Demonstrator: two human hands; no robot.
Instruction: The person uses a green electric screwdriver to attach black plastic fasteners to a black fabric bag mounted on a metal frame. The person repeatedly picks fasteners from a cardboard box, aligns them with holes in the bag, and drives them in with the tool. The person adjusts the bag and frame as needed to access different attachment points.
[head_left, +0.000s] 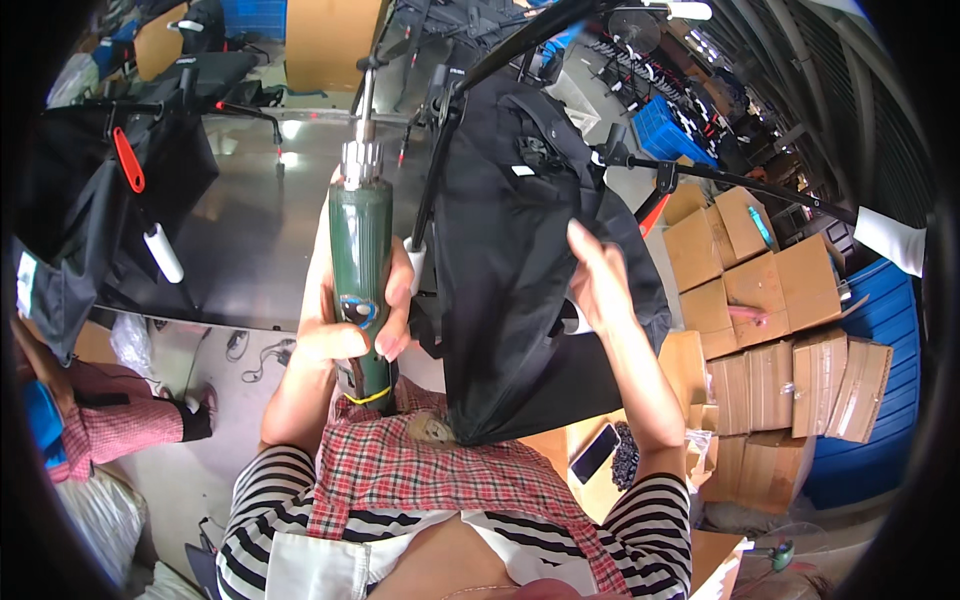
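Gripping green power screwdriver (360, 235) in curled left hand (335, 341); holding right hand (604, 285) at black fabric (505, 265) between both hands, cannot tell whether pinching

Shirt (267, 505): black-and-white striped sleeves (655, 520), white collar (315, 568). Apron (430, 480) — red, black and white check. Necklace (480, 589) — thin.

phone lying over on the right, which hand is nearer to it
Right. The right hand is over the black cloth, above the phone in the picture; the left hand is farther off leftward, wrapped around the green screwdriver.
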